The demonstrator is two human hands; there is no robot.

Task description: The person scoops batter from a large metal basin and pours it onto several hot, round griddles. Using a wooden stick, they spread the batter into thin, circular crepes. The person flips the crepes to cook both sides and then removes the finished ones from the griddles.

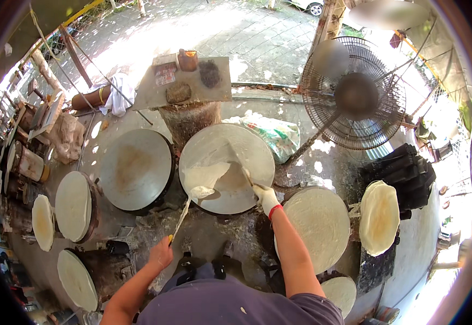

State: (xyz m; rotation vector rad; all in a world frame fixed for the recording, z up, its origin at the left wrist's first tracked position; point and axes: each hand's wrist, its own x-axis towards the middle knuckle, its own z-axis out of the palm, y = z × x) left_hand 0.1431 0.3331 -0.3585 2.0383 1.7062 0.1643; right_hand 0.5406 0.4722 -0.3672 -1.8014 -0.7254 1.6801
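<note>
Before me lies a round griddle (193, 143) with pale batter (206, 174) spread over part of it. My left hand (161, 253) is closed round the lower end of a long ladle (201, 192); its batter-coated bowl hangs over the griddle's near edge. My right hand (267, 199), in a white glove with a red band at the wrist, grips the handle of a thin spreader (246, 174) reaching over the griddle. Its blade is blurred, so I cannot tell whether it touches the batter.
A bare griddle (133, 170) stands left, a batter-covered one (317, 227) right. Thin round sheets (379, 216) rest on supports at both sides. A large fan (355, 95) stands far right, near stacked black tubes (398, 173). A small table (192, 97) and a plastic bag (271, 132) lie beyond.
</note>
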